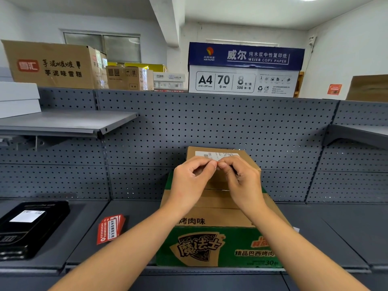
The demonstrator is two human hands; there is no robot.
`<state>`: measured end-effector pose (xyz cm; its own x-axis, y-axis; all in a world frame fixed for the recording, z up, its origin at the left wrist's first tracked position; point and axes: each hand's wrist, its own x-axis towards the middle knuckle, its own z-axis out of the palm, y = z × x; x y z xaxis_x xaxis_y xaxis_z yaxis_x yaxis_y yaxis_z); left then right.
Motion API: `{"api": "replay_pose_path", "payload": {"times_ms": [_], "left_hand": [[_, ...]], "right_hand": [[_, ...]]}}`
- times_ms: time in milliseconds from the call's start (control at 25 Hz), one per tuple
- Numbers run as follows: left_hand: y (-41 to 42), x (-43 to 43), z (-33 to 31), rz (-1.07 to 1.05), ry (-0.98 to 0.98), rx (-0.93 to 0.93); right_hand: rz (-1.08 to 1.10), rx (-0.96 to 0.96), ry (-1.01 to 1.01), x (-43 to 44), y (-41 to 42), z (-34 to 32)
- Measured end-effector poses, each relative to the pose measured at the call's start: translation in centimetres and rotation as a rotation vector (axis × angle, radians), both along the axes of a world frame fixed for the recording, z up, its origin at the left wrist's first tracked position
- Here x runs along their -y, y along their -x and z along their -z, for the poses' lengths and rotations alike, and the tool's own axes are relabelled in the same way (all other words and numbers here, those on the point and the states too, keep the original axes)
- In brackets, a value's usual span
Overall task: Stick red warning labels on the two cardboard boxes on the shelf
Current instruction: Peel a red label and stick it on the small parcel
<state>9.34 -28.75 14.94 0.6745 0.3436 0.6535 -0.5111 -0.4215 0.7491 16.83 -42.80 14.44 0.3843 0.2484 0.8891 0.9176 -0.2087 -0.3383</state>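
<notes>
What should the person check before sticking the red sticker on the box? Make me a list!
1. Label held: left hand and right hand pinch a red label between their fingertips. Ok.
2. Backing peeled off: too small to see. Cannot tell.
3. Box within reach: the small cardboard box sits on the big green box, behind the hands. Ok.
4. Free spot: a white shipping label is on the small box's top; the hands hide its front. Cannot tell.
5. Second label ready: spare red labels lie on the shelf, left of the big green box. Ok.
</notes>
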Motion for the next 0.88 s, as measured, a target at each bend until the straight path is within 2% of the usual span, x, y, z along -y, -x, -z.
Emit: {"api": "replay_pose_path", "payload": {"times_ms": [880], "left_hand": [[0.22, 0.3, 0.29, 0.012, 0.008, -0.018]], "right_hand": [[-0.024, 0.024, 0.063, 0.91, 0.54, -0.35]]}}
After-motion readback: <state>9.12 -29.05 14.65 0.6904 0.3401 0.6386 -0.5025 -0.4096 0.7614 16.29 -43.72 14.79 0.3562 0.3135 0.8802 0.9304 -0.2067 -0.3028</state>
